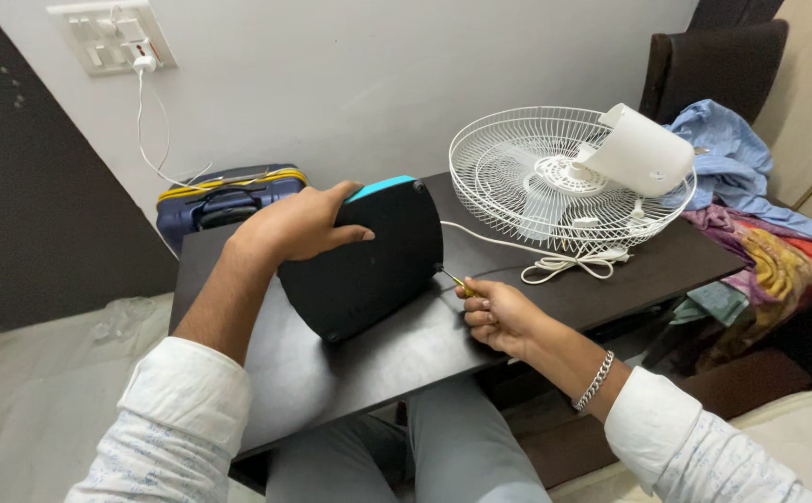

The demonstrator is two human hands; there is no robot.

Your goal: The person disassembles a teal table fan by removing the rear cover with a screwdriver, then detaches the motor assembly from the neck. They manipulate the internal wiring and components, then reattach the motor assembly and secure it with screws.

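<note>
My left hand (pixel 301 225) grips the top edge of a black fan base (pixel 368 261) with a teal rim, holding it tilted on its edge on the dark table (pixel 331 373). My right hand (pixel 499 315) is closed on a small screwdriver (pixel 454 279) with a yellow handle. Its tip points at the right side of the base. A white fan head (pixel 569 177) with a wire cage lies face down at the table's far right, its motor housing tilted up. A white cord (pixel 569 264) runs from it, bundled on the table.
A blue suitcase (pixel 224 197) with a yellow strap stands behind the table by the wall. A white charger hangs from the wall switchboard (pixel 112 37). Clothes (pixel 750 214) are heaped on a dark chair at the right. My knees are under the table.
</note>
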